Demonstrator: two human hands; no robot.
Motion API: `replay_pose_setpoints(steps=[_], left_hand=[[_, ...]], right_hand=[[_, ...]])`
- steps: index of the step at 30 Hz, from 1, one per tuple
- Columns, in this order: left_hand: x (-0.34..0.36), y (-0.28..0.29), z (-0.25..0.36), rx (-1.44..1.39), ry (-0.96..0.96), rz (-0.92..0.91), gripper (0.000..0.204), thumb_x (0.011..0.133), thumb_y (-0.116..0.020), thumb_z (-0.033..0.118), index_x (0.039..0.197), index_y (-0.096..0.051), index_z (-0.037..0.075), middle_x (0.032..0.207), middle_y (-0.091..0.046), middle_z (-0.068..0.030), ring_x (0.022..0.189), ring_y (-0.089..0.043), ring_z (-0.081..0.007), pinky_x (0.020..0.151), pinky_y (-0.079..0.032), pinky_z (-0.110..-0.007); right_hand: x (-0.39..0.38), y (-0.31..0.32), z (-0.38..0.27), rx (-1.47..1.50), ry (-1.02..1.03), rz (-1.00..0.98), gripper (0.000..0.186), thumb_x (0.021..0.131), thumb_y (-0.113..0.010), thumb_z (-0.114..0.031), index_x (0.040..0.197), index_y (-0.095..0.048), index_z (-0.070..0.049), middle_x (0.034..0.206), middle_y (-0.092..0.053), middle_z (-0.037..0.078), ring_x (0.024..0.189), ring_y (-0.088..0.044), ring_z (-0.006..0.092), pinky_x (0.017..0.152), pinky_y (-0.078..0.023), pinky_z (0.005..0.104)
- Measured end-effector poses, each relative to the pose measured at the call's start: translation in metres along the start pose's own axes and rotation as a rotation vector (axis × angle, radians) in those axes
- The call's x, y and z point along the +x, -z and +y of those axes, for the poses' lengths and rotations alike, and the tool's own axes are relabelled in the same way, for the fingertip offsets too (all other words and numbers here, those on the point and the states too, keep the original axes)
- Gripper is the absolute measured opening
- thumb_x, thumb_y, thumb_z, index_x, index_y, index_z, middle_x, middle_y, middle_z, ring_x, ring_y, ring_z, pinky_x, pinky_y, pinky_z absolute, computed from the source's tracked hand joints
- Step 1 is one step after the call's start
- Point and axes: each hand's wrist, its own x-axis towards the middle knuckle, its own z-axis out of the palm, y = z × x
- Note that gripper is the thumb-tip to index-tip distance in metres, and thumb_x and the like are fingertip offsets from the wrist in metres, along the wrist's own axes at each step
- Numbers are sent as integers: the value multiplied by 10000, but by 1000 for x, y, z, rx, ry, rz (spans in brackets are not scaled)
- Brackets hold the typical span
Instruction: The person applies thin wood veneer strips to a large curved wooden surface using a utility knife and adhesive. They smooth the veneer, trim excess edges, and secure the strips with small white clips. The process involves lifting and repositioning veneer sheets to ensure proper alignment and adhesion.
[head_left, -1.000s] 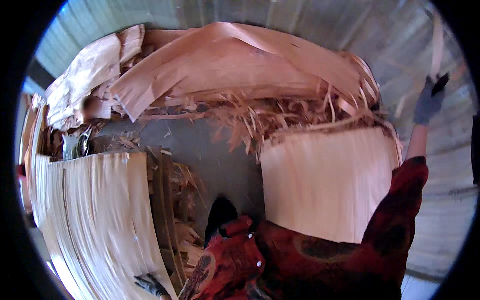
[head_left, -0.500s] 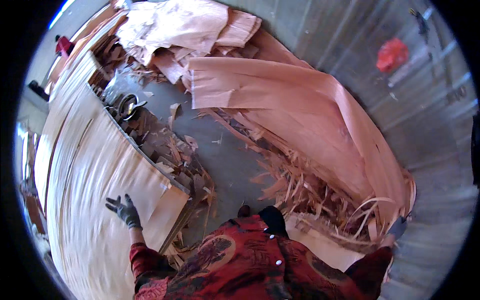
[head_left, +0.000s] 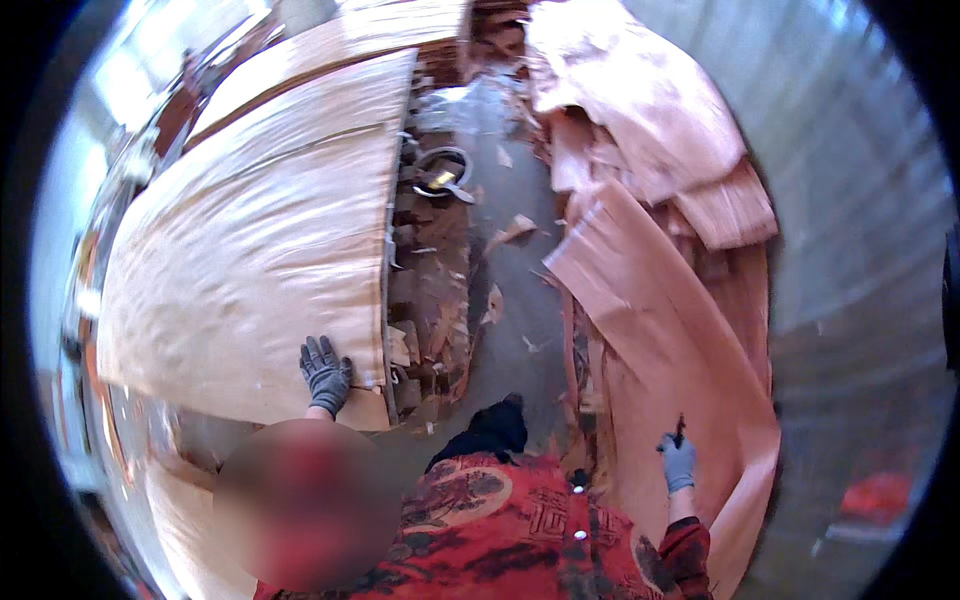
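Observation:
My left hand (head_left: 326, 373), in a grey glove, is open, fingers stretched out over the near right corner of a broad stack of pale wood veneer sheets (head_left: 250, 250). A blurred patch hides much of my left forearm. On the right, my gloved right hand (head_left: 677, 462) is closed around a small dark pointed tool (head_left: 680, 430); its exact kind is too small to make out. That hand is over a long reddish veneer sheet (head_left: 660, 320), folded along its right side. Whether it touches the sheet I cannot tell.
Between the stacks runs a strip of grey floor (head_left: 515, 320) with torn veneer scraps (head_left: 435, 290) along its left side. A round white-rimmed object (head_left: 442, 172) lies among them. More reddish sheets (head_left: 640, 110) are heaped farther off. A red object (head_left: 878, 497) sits at the far right.
My view has swung round, so the floor strip now runs straight ahead. My left hand has shifted to the pale stack's near corner. My right hand is now over the reddish sheet.

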Motion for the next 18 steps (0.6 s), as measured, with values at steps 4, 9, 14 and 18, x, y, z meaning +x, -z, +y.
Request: replay_pose_setpoints(steps=[4,9,14,18], left_hand=[[-15,-3,-7,2,-15,66,759,841,-425,450,1433,-146,65,1472,-79,-248,1355,-82,-421,1077,-63,-542],[-14,8,14,-49,23,73,785,817,-446,463,1429,-160,63,1475,-98,-226,1357,-90,-413,1080,-63,-549],[38,42,82,-264,496,396,929,740,-642,387,1435,-125,52,1440,-107,-278,1333,-127,-423,1088,-161,-457],[96,64,130,-344,529,531,848,787,-580,424,1423,-178,34,1432,-138,-293,1320,-160,-446,1063,-171,-533]], right_hand=[[87,-107,-194,-119,476,-377,148,852,-552,-77,940,-625,18,774,-648,69,673,-623,149,628,-502,276],[164,-243,-304,-80,692,-692,166,806,-550,-40,954,-623,-20,820,-646,92,694,-633,157,644,-504,277],[198,-354,-404,-36,975,-910,210,804,-534,-16,1002,-602,-22,875,-633,100,727,-620,147,665,-500,264],[195,-430,-507,-161,1052,-1000,174,823,-566,-88,985,-600,-32,817,-620,107,713,-611,235,690,-492,302]])
